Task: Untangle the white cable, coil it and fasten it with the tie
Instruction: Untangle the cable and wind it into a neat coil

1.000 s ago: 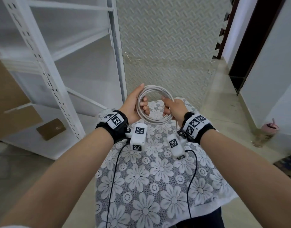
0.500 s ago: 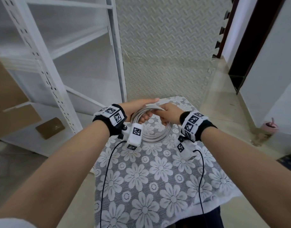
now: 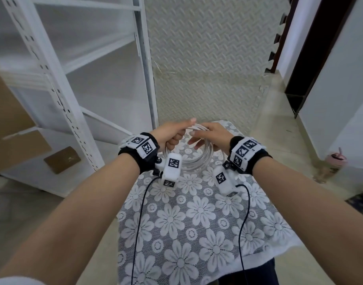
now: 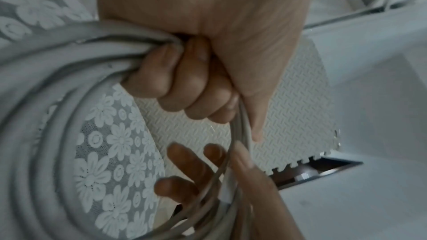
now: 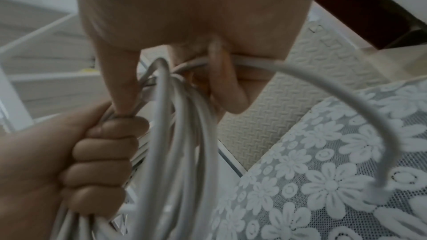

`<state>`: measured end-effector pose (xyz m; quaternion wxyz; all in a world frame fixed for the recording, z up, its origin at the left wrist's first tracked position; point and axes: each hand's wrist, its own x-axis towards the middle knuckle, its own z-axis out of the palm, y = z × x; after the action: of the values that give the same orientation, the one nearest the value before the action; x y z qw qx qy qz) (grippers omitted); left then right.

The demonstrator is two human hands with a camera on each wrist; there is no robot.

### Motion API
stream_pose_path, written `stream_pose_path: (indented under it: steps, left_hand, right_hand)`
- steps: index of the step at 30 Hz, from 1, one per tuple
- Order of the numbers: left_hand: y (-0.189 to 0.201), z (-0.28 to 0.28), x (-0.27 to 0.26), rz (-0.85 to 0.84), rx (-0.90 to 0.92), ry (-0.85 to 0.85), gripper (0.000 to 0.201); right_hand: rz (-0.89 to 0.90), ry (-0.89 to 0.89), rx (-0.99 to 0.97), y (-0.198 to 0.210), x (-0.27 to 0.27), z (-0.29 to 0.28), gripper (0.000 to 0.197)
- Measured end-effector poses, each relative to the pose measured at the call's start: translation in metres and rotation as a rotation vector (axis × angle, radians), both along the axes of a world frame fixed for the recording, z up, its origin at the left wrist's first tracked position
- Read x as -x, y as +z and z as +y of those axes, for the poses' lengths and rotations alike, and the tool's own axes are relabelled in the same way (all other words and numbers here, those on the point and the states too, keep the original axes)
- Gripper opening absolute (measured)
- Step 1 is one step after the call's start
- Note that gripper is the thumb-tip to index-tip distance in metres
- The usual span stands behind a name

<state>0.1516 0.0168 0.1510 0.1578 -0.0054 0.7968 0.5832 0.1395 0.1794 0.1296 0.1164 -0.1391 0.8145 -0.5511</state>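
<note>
The white cable (image 3: 197,162) is wound into a round coil of several turns, held just above the far end of the flower-patterned tablecloth (image 3: 186,223). My left hand (image 3: 172,133) grips the coil's bundled strands in a fist, seen close in the left wrist view (image 4: 196,79). My right hand (image 3: 207,134) sits on the coil's far rim beside the left. Its thumb (image 5: 120,83) presses the strands and one finger hooks the cable's loose end (image 5: 369,116), which curves out to the right. I cannot make out a tie in any view.
A white metal shelf rack (image 3: 53,79) stands at the left, with cardboard boxes (image 3: 12,130) beside it. A ribbed foam mat (image 3: 207,58) covers the wall ahead. A pink cup (image 3: 336,159) sits on the floor at the right, near a dark door frame (image 3: 310,58).
The coil has dropped from upright in front of me to lower and tipped flatter over the table. My right hand has shifted from the coil's right side to its far rim, next to the left.
</note>
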Motion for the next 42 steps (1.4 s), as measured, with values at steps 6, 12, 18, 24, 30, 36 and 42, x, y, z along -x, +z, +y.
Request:
stream_pose_path:
  steps: [6,12,18,24,30,36,42]
  left_hand:
    - [0.001,-0.011,0.005,-0.061,-0.366,0.178,0.056]
    - [0.0,-0.012,0.007,-0.131,-0.685,0.323,0.062]
    - [-0.002,-0.007,0.006,-0.135,-0.819,0.393,0.056]
    - [-0.007,0.001,0.006,-0.192,-0.889,0.366,0.059]
    - [-0.011,-0.007,0.009,-0.267,-0.839,0.211,0.064]
    - [-0.015,-0.02,0.005,-0.24,-0.603,0.074,0.049]
    - [-0.012,-0.017,-0.002,-0.225,-0.246,-0.069,0.033]
  right_hand:
    - [-0.113,-0.068,0.229,-0.001,-0.002,0.007,0.035]
    - [-0.167,-0.076,0.394,0.0,-0.003,0.006,0.03]
    - [-0.18,-0.083,0.468,0.003,0.0,0.001,0.013]
    - [-0.162,-0.118,0.479,0.003,0.002,-0.01,0.037]
    - [-0.186,-0.121,0.439,-0.002,0.003,-0.003,0.043]
    - [-0.216,-0.023,0.305,-0.002,-0.002,0.001,0.043]
    - [-0.246,0.087,0.253,0.0,-0.011,-0.005,0.045]
